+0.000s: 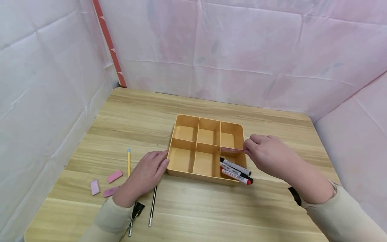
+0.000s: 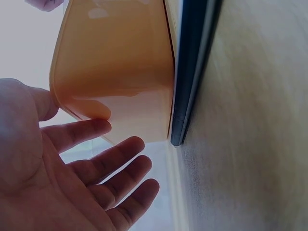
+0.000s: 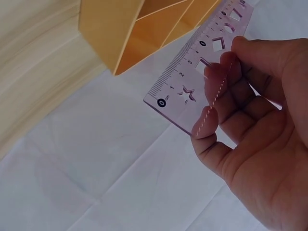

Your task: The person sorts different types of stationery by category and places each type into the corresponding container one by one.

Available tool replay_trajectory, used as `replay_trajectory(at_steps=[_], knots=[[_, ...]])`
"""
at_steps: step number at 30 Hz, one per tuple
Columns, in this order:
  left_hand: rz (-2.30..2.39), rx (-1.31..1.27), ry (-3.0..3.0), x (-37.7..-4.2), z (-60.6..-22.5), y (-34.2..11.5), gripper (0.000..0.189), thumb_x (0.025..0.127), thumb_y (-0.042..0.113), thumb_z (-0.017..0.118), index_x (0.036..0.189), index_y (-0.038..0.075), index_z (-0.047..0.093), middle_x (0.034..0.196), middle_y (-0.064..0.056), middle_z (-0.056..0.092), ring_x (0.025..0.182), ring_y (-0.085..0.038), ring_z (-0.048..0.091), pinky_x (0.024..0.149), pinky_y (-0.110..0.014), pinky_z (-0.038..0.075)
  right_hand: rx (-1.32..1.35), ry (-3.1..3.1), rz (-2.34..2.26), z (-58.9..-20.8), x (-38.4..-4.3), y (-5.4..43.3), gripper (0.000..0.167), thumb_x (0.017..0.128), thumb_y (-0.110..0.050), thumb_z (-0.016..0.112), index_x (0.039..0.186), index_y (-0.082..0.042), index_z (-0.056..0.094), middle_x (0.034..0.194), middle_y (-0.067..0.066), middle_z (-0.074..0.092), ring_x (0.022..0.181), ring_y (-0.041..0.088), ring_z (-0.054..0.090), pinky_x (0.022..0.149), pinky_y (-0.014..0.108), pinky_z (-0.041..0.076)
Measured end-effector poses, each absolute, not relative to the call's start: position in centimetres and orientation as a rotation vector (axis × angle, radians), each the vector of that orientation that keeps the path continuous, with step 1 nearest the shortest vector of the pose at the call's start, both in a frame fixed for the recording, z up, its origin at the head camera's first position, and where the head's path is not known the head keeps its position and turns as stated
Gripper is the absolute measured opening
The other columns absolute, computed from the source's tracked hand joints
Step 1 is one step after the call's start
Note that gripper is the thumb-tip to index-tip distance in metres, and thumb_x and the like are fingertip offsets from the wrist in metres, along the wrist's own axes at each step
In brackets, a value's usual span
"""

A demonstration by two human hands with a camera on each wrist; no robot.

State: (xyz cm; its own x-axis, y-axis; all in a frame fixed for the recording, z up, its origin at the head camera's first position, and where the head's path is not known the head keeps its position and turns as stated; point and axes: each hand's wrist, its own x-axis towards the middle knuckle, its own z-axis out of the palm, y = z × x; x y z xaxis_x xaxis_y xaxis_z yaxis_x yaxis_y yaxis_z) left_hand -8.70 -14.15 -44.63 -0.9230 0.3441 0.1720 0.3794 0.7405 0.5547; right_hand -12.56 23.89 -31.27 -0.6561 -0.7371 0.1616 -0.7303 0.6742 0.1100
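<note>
My right hand pinches a clear pinkish ruler with cut-out shapes between thumb and fingers. In the head view the ruler reaches left over the right column of a tan six-compartment organizer box, near the divider between its back and front compartments. Below it, several whiteboard markers lean in the front right compartment, their ends sticking out past the rim. My left hand rests against the box's left side; in the left wrist view the fingers are loosely spread, with thumb and index finger at the wall.
Left of the box lie several pink and lilac erasers, a yellow pencil partly behind the left hand, and a black pencil. Another pencil shows by the left sleeve. Pale sheets enclose the wooden table.
</note>
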Motion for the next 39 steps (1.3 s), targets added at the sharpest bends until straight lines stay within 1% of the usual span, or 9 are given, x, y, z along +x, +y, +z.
replay_trajectory(at_steps=[6,10,14,20,25,30,39], knots=[[-0.94,-0.59,-2.881,-8.9,-44.8,-14.1,0.047,0.111,0.032,0.046,0.145,0.002,0.058,0.131,-0.016,0.067,0.127,-0.036,0.06,0.11,-0.054,0.049,1.3,-2.692,-0.018,-31.6,-13.1,22.5,0.015,0.086,-0.008,0.082,0.087,-0.012,0.068,0.076,-0.008,0.056,0.064,0.006,0.049,0.057,0.029,0.045],[-0.935,-0.594,-2.873,-9.0,-44.9,-14.1,0.047,0.111,0.031,0.046,0.145,0.001,0.058,0.131,-0.016,0.067,0.127,-0.036,0.06,0.11,-0.053,0.049,1.367,-2.702,0.136,-32.0,-13.7,21.8,0.013,0.086,-0.005,0.082,0.087,-0.011,0.07,0.079,-0.008,0.059,0.063,0.004,0.052,0.057,0.023,0.048],[-0.936,-0.597,-2.872,-9.0,-44.9,-14.0,0.046,0.111,0.031,0.047,0.145,0.001,0.058,0.131,-0.016,0.068,0.126,-0.036,0.061,0.109,-0.053,0.049,1.399,-2.767,0.272,-32.4,-14.2,21.6,0.012,0.089,-0.003,0.079,0.089,-0.011,0.069,0.081,-0.008,0.058,0.065,0.0,0.05,0.058,0.019,0.049],[-0.938,-0.606,-2.868,-8.9,-44.8,-13.8,0.046,0.111,0.03,0.048,0.144,0.0,0.059,0.13,-0.016,0.068,0.126,-0.036,0.061,0.109,-0.053,0.049,1.425,-2.856,0.283,-33.1,-14.8,21.1,0.01,0.092,-0.002,0.074,0.091,-0.011,0.068,0.083,-0.007,0.058,0.066,0.0,0.05,0.06,0.02,0.05],[-0.939,-0.609,-2.869,-8.9,-44.8,-13.7,0.046,0.111,0.03,0.048,0.144,0.001,0.058,0.131,-0.016,0.068,0.126,-0.036,0.061,0.109,-0.053,0.049,1.414,-2.936,0.273,-33.3,-15.0,20.7,0.008,0.095,-0.005,0.073,0.092,-0.011,0.069,0.085,-0.007,0.06,0.07,0.002,0.053,0.063,0.021,0.053],[-0.94,-0.611,-2.874,-8.9,-44.9,-13.6,0.047,0.111,0.031,0.047,0.145,0.001,0.058,0.132,-0.016,0.067,0.127,-0.036,0.06,0.11,-0.053,0.049,1.419,-2.978,0.282,-33.3,-15.3,20.3,0.01,0.097,-0.005,0.069,0.091,-0.013,0.067,0.085,-0.007,0.06,0.074,0.004,0.055,0.065,0.025,0.053],[-0.945,-0.601,-2.886,-8.7,-44.8,-13.6,0.047,0.111,0.031,0.047,0.145,0.001,0.058,0.132,-0.016,0.067,0.128,-0.035,0.06,0.11,-0.053,0.049,1.416,-3.027,0.236,-33.5,-15.4,19.3,0.008,0.099,-0.007,0.067,0.092,-0.011,0.067,0.084,-0.005,0.06,0.073,0.005,0.057,0.067,0.026,0.056]])
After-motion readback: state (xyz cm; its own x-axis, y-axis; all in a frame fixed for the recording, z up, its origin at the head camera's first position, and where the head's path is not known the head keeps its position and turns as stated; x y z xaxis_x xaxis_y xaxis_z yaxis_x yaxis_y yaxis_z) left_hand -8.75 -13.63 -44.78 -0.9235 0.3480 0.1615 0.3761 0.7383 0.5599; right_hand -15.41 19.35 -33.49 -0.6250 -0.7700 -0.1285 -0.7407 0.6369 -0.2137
